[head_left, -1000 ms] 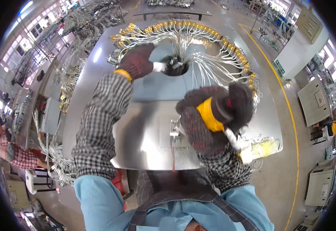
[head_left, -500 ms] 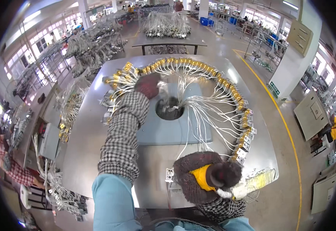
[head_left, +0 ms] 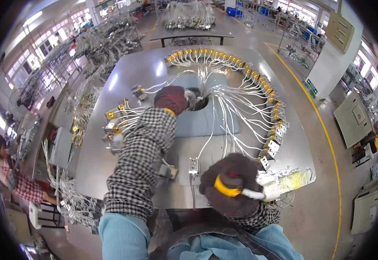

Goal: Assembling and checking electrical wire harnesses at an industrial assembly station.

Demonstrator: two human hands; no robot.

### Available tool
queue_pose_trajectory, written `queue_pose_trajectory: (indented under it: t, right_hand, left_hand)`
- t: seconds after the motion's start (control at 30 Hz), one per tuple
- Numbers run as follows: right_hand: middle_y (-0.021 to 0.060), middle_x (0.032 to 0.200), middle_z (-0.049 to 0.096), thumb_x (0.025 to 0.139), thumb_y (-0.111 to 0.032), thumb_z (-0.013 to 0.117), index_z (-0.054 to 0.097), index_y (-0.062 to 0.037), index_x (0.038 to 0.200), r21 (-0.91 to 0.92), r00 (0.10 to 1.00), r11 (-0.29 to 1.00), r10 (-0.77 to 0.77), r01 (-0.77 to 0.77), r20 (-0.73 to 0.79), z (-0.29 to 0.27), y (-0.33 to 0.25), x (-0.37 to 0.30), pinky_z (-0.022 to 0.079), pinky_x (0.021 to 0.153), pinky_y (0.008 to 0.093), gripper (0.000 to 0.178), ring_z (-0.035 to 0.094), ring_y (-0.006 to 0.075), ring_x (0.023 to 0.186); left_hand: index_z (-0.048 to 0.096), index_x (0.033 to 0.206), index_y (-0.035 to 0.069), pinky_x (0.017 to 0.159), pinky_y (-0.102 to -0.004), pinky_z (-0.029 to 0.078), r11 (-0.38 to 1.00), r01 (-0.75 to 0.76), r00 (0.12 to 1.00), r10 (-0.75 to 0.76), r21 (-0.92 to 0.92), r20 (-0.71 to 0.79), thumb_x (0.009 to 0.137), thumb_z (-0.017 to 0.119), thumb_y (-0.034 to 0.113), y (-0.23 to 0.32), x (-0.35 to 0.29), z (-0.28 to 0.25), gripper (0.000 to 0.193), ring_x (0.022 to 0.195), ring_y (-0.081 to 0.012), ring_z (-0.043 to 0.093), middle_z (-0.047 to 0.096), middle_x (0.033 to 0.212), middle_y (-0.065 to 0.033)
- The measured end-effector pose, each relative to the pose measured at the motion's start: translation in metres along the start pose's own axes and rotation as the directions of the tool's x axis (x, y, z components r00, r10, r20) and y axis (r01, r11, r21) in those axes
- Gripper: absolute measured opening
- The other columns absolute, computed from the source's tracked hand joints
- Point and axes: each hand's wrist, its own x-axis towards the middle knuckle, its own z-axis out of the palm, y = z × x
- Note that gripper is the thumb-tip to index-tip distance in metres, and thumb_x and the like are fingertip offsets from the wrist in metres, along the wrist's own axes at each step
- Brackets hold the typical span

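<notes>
My left hand [head_left: 171, 100], in a dark red glove, reaches over the round hole [head_left: 201, 104] in the blue-grey plate on the table. Its greyish fingertips are at the hole's left side, blurred, so their grip does not show. Out of the hole spreads a bundle of white cables [head_left: 228, 97] with yellow-and-metal connectors [head_left: 265, 89] at their ends. Near the front edge, my right hand [head_left: 228, 186], in a dark brown glove, is curled, with a yellow band and a white piece showing at its fingers; I cannot make out what it grips. A small connector block [head_left: 193, 165] stands to its left.
The metal table [head_left: 98, 169] has connectors arced round its far and right sides, and a few loose connectors [head_left: 115, 125] on the left. A clear yellowish pack [head_left: 293, 182] lies at the right corner. Cables hang from stands [head_left: 85, 110] left, near another person [head_left: 24, 184].
My left hand has moved from the far-left connectors to the hole. The clustered left connectors now lie further apart. My right hand has shifted slightly, uncovering the connector block. The view has tilted down.
</notes>
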Motion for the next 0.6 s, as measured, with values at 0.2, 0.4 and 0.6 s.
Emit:
queue_pose_trajectory:
  t: [0.2,0.4,0.6]
  right_hand:
    - [0.0136,0.132,0.061,0.099,-0.018,0.062,0.046,-0.0037,0.151,0.009,0.928,0.930,0.367,-0.368,0.061,-0.018,0.055,-0.029,0.055,0.096,0.0336,0.056,0.065,0.0231,0.110]
    - [0.0069,0.121,0.061,0.107,-0.020,0.053,0.045,-0.0070,0.150,-0.343,0.913,0.868,0.252,-0.360,-0.320,-0.103,0.076,-0.049,0.056,0.075,0.0308,0.046,0.064,0.0138,0.086]
    - [0.0039,0.085,0.062,0.087,-0.016,0.072,0.051,-0.0093,0.143,-0.085,0.857,0.945,0.247,-0.317,-0.451,-0.158,0.018,-0.020,0.051,0.060,0.0283,0.060,0.062,0.0138,0.067]
  left_hand:
    - [0.069,0.133,0.008,0.104,-0.0448,0.054,0.992,0.054,0.998,-0.055,-0.111,-0.007,0.089,0.070,0.039,0.010,0.007,0.013,0.054,0.119,-0.0379,0.068,0.070,0.130,-0.0198]
    - [0.063,0.139,0.009,0.104,-0.0464,0.052,0.959,-0.224,0.972,0.206,-0.175,-0.115,0.080,0.078,0.049,-0.025,-0.013,-0.010,0.073,0.119,-0.0386,0.068,0.070,0.129,-0.0219]
    - [0.062,0.141,0.009,0.098,-0.0475,0.056,0.964,-0.261,0.934,0.264,-0.046,0.240,0.081,0.079,0.047,-0.022,-0.127,-0.042,0.073,0.115,-0.0402,0.069,0.068,0.135,-0.0169]
